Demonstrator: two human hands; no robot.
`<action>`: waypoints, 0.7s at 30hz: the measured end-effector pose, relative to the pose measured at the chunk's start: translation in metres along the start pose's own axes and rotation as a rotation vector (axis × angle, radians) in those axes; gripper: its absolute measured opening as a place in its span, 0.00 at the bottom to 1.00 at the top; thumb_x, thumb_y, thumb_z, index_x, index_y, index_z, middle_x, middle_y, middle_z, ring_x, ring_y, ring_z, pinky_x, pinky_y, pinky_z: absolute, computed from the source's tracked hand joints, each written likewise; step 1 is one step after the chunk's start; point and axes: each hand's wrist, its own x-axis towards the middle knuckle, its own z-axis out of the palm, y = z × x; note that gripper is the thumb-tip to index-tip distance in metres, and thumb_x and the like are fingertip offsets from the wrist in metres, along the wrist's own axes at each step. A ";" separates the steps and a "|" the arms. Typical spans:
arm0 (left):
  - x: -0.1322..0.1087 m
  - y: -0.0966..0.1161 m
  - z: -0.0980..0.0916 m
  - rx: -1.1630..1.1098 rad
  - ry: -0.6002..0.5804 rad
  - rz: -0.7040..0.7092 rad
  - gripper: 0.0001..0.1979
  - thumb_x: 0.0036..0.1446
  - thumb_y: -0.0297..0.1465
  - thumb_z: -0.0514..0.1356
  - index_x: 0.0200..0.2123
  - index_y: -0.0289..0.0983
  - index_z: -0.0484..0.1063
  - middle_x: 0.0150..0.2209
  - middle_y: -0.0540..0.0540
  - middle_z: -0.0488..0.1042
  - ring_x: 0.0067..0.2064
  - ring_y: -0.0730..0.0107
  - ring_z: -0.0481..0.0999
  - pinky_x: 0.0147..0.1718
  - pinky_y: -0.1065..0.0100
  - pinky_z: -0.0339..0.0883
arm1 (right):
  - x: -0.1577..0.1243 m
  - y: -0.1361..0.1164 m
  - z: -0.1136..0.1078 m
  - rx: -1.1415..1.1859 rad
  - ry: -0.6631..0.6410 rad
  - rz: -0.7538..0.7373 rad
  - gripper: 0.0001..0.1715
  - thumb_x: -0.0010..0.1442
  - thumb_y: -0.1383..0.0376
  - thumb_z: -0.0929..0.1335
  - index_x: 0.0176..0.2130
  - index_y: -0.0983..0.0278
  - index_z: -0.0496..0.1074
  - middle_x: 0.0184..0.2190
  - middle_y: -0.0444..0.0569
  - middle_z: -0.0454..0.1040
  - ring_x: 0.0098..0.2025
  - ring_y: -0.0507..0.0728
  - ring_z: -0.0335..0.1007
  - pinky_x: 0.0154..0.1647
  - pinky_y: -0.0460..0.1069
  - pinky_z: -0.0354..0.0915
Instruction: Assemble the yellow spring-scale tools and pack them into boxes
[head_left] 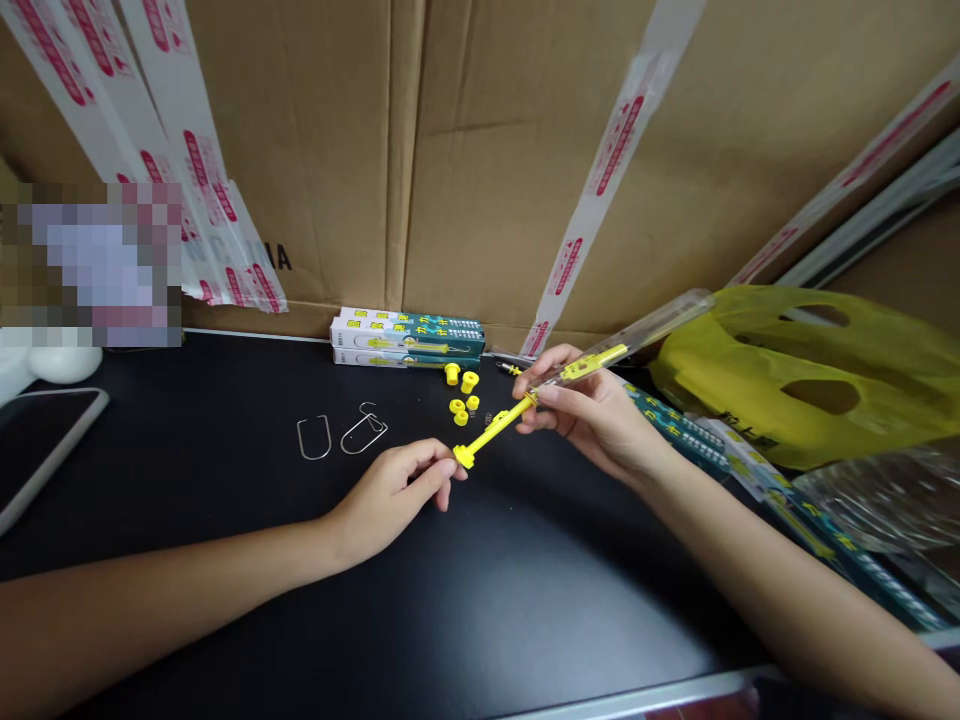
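Above the black table, my two hands hold a tubular spring scale aslant between them. Its clear tube points up to the right, and a yellow rod sticks out of its lower end. My right hand is closed around the tube near its mouth. With thumb and fingers my left hand pinches the yellow knobbed end of the rod. Just beyond the rod lie several small yellow caps and tiny springs. Bent wire hooks rest on the table left of them.
Printed spring scale boxes are stacked against a taped cardboard wall. More boxes lie along the right side beneath a yellow plastic bag and a clear plastic bottle. A phone lies at the left edge.
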 end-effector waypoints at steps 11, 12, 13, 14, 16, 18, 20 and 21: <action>0.002 -0.001 0.001 -0.063 -0.016 -0.031 0.12 0.63 0.36 0.54 0.31 0.36 0.70 0.25 0.51 0.73 0.34 0.70 0.74 0.38 0.68 0.65 | 0.000 0.003 -0.001 0.017 -0.019 0.025 0.12 0.54 0.67 0.72 0.38 0.61 0.67 0.35 0.45 0.75 0.29 0.50 0.73 0.34 0.48 0.77; 0.002 -0.001 0.001 -0.085 -0.013 -0.037 0.11 0.62 0.36 0.54 0.32 0.36 0.71 0.25 0.51 0.72 0.32 0.71 0.73 0.37 0.68 0.65 | 0.000 0.003 -0.001 0.022 -0.022 0.028 0.11 0.54 0.67 0.72 0.38 0.61 0.67 0.36 0.45 0.75 0.30 0.50 0.73 0.34 0.49 0.77; 0.001 -0.002 0.001 -0.109 -0.007 -0.041 0.11 0.62 0.35 0.54 0.32 0.35 0.70 0.25 0.51 0.72 0.30 0.72 0.72 0.35 0.69 0.66 | 0.000 0.003 -0.001 0.028 -0.027 0.033 0.11 0.55 0.67 0.72 0.38 0.61 0.68 0.36 0.45 0.75 0.30 0.50 0.73 0.35 0.49 0.77; 0.001 -0.002 0.002 -0.129 0.001 -0.045 0.10 0.62 0.35 0.55 0.32 0.35 0.70 0.25 0.51 0.72 0.29 0.73 0.72 0.34 0.69 0.66 | 0.000 0.003 -0.001 0.032 -0.034 0.041 0.10 0.55 0.67 0.72 0.38 0.61 0.68 0.37 0.46 0.75 0.29 0.50 0.73 0.35 0.49 0.77; 0.000 -0.003 0.002 -0.144 0.023 -0.044 0.09 0.61 0.34 0.56 0.32 0.35 0.70 0.26 0.51 0.71 0.29 0.74 0.71 0.33 0.70 0.66 | 0.000 0.004 0.000 0.037 -0.043 0.059 0.10 0.55 0.65 0.71 0.38 0.62 0.68 0.38 0.46 0.74 0.30 0.50 0.74 0.35 0.50 0.77; 0.000 -0.003 0.002 -0.126 0.053 -0.036 0.09 0.61 0.34 0.56 0.32 0.35 0.70 0.26 0.51 0.71 0.29 0.74 0.72 0.33 0.70 0.66 | -0.001 0.007 0.002 0.022 -0.043 0.069 0.10 0.55 0.64 0.72 0.37 0.62 0.69 0.37 0.45 0.73 0.30 0.50 0.73 0.35 0.50 0.77; -0.001 -0.003 0.001 -0.095 0.079 -0.025 0.09 0.61 0.34 0.56 0.32 0.35 0.70 0.27 0.51 0.72 0.29 0.75 0.72 0.33 0.71 0.66 | -0.001 0.012 0.005 -0.018 -0.040 0.053 0.11 0.53 0.65 0.73 0.36 0.63 0.70 0.34 0.43 0.70 0.29 0.49 0.72 0.34 0.49 0.77; -0.001 -0.003 0.001 -0.079 0.091 -0.019 0.09 0.61 0.34 0.56 0.31 0.35 0.70 0.27 0.51 0.72 0.29 0.75 0.72 0.32 0.71 0.66 | -0.002 0.015 0.008 -0.042 -0.041 0.036 0.11 0.52 0.65 0.74 0.36 0.63 0.71 0.33 0.43 0.69 0.29 0.49 0.71 0.33 0.48 0.77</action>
